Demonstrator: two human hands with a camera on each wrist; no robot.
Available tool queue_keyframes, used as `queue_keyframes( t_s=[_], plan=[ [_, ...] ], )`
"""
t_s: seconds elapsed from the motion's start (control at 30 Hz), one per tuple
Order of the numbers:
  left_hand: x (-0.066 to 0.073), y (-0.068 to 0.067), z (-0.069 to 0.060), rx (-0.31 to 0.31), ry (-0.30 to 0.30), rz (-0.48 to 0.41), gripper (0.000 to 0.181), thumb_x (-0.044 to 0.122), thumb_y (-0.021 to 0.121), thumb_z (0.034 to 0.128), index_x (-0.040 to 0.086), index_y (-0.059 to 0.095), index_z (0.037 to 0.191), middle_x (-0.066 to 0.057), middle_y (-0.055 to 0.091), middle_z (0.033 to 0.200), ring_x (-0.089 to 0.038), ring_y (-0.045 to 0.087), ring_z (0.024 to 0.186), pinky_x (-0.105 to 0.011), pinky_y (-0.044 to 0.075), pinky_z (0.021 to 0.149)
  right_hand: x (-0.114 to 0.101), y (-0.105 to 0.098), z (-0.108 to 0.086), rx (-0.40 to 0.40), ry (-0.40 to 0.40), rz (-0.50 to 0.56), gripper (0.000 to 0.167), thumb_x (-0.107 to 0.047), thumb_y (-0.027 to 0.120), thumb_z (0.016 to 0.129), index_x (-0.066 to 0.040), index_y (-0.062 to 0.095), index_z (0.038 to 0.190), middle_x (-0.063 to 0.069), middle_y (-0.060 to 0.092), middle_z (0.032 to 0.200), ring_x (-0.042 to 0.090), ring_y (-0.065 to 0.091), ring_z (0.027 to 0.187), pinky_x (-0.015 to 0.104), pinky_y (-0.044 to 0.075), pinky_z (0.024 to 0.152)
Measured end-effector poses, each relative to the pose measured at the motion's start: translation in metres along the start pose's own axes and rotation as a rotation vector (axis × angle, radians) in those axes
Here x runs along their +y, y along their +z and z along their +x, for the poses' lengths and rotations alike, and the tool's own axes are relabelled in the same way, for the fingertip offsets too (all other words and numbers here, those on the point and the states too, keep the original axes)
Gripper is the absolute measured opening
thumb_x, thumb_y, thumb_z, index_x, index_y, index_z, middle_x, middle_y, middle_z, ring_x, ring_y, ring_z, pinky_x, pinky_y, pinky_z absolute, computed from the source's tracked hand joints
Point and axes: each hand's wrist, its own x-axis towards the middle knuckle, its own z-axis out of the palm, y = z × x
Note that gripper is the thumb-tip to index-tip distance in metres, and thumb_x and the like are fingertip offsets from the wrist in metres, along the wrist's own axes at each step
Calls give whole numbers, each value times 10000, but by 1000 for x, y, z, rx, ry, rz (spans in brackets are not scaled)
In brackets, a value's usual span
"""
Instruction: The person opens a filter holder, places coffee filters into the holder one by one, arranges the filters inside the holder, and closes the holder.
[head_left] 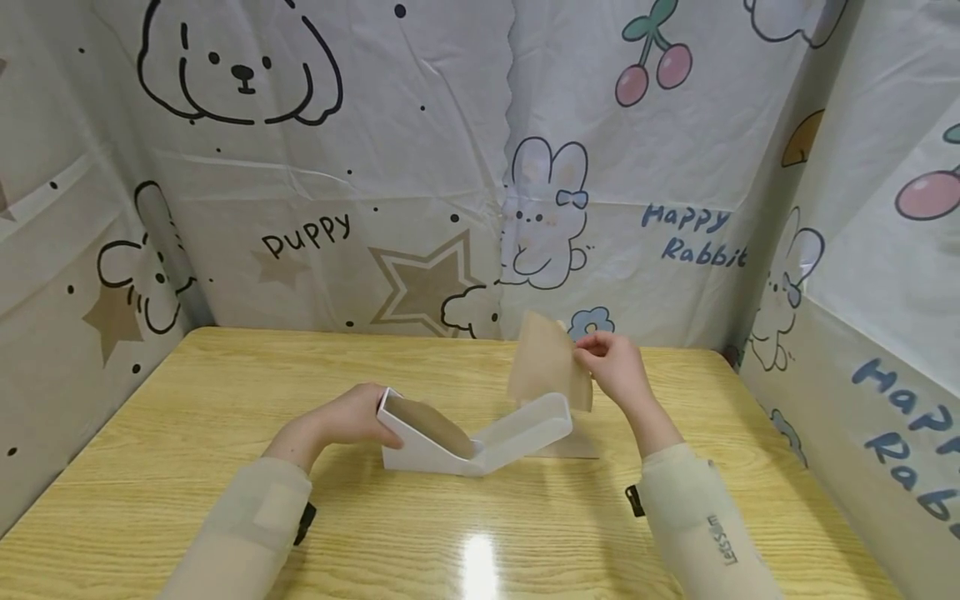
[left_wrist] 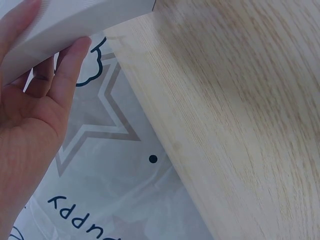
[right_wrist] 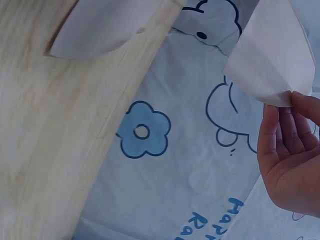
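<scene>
A pale cloth (head_left: 420, 175) hangs behind and to both sides of me, printed with a puppy, rabbits, stars, cherries and the words "Happy Rabbit". In front of it spreads the yellow wood-grain tabletop (head_left: 390, 533), with a bright patch of glare toward my side. My cream sleeves (head_left: 240, 517) reach in from below, the right one carrying dark lettering.

Between my arms sits a white box (head_left: 420, 454), resting on the tabletop, its sloped top open. From its low end a cloudy see-through flap (head_left: 525, 429) slants up to the right. My left hand (head_left: 360, 421) grips the box at its tall end — thumb on the near side, fingers round the far side.

My right hand (head_left: 613, 367) pinches a brown sheet of paper (head_left: 543, 358) at its right edge between thumb and fingertips, holding it nearly upright behind the raised end of the flap; I cannot tell whether the two touch. More brown paper (head_left: 431, 421) stands inside the box, its curved edge showing. Another pale brown piece (head_left: 577, 447) lies beyond the flap — partly hidden by it. A small black fitting (head_left: 634, 501) shows at my right cuff.
</scene>
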Motion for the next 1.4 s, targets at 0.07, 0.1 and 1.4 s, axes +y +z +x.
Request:
queue_keyframes(
  t_s=[0.07,0.1,1.4],
  plan=[
    [0,0,0,1,-1,2,349,77,773,692,-14,618,991,-93,672,936,-164,618,829,-319,513,747,-4,-1,-1,13,-4,10,170,-113,597,891,8,650,998,189,662,980,264,614,898,259,513,677],
    [0,0,0,1,-1,3,349,76,772,691,-13,618,991,-93,671,936,-163,617,829,-319,512,746,-6,-1,-2,21,-9,14,167,-110,600,891,7,651,997,187,660,976,265,610,894,265,514,685],
    [-4,0,2,0,26,-18,336,57,770,682,-15,631,978,-90,681,915,-143,611,798,-309,509,730,-75,24,-34,23,-261,135,96,-82,676,833,-21,720,892,114,679,759,100,527,591,198,450,555]
  ],
)
